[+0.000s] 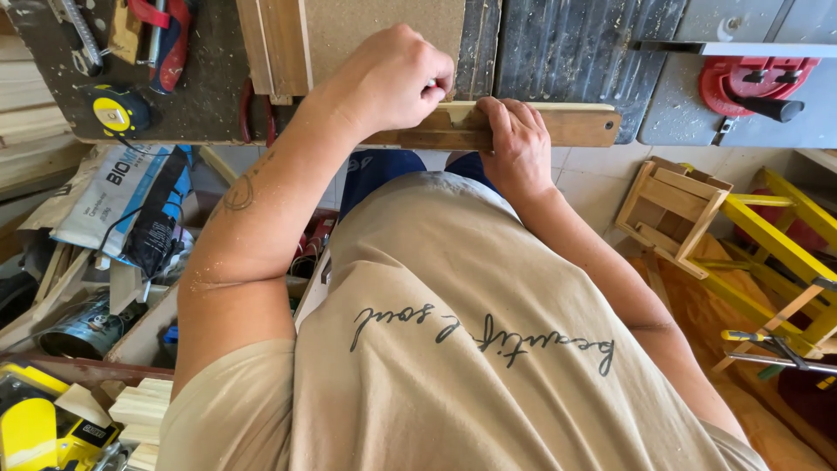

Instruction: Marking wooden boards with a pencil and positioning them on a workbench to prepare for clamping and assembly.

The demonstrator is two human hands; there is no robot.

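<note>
Wooden strip [523,127]: long, flat, brown, rounded end with a small hole at its far right. Lies along the front edge of the workbench [558,52], crosswise in front of the person.

Left hand [388,80]: closed into a fist on the strip's left part, knuckles up, something pale pinched in the fingers against the wood; can't tell what it is. Right hand [516,144]: just beside the left, fingers curled over the strip's top edge, thumb side underneath, clamped on the strip. The two hands are nearly touching.

Beyond the left hand: a chipboard panel [392,26] on the bench, wooden slats [275,44] just left of it. Further left of that hand: yellow tape measure [118,112], red-handled tools [166,30] at the bench's top corner. Red pliers handles [257,118] hang at the bench edge below the slats.

Right of the right hand, well apart: red fitting with a black knob [758,87] on a grey saw table [697,87]. Below that, on the floor: small unpainted wooden stool [671,214] on its side, yellow wooden frame [785,244] next to it.

Below the left arm: printed sack [113,196], wood offcuts [144,406], yellow power tool [39,427] at the bottom corner.
</note>
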